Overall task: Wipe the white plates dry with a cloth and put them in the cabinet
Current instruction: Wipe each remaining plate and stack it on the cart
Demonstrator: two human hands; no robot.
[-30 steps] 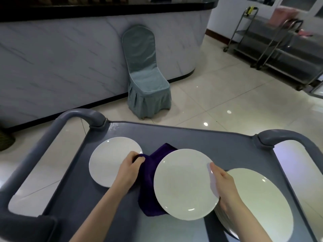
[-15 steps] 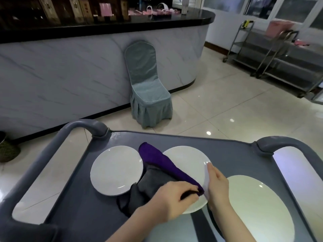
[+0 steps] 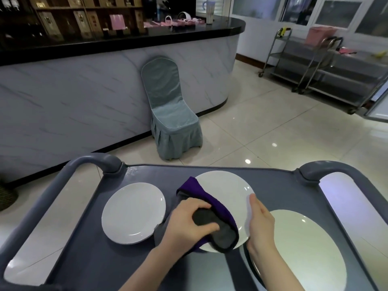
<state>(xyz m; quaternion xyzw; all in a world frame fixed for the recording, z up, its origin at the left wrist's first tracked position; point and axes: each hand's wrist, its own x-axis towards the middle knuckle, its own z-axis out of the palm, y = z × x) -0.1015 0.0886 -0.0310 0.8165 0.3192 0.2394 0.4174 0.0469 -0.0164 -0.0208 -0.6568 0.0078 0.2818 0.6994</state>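
Observation:
A white plate (image 3: 225, 194) is held over the middle of the grey cart top (image 3: 151, 173). My right hand (image 3: 261, 225) grips its right rim. My left hand (image 3: 186, 224) presses a purple and grey cloth (image 3: 212, 208) onto the plate's lower left part. A second white plate (image 3: 133, 213) lies flat on the cart to the left. At the right, a pile of white plates (image 3: 302, 246) lies under my right forearm.
The cart has raised grey handles at the left (image 3: 92, 162) and right (image 3: 327, 171). Beyond it stand a covered grey-green chair (image 3: 170, 114), a marble-fronted counter (image 3: 84, 91) and steel trolleys (image 3: 323, 66) at the far right on the tiled floor.
My left hand brought the cloth from beside the plate onto its face and has slid it toward the lower edge. The camera has tilted up a little.

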